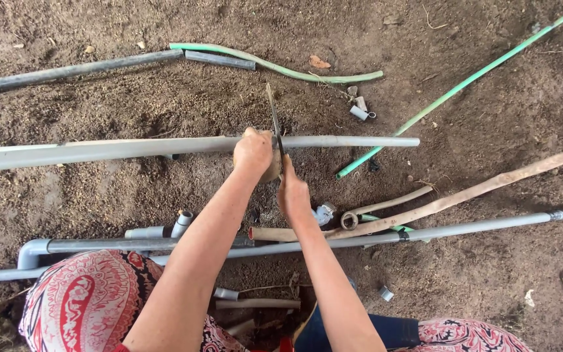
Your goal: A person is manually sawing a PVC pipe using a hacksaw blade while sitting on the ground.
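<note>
Sawing a grey pipe on bare dirt

Left hand [253, 151] clamps the pipe [164, 147]; right hand [292, 193] grips the saw [275, 120]. The blade could skid toward the nearby fingers if the pipe rolls.

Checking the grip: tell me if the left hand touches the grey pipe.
Touching. The head view shows the left hand clamped over the grey pipe, beside the saw blade.

An outdoor work spot on bare dirt ground [490, 98] — grey plastic pipes [131, 148], green tubes [454, 91], pipe fittings [360, 112] and wooden sticks [490, 186] lie scattered about — a makeshift plumbing yard
</note>
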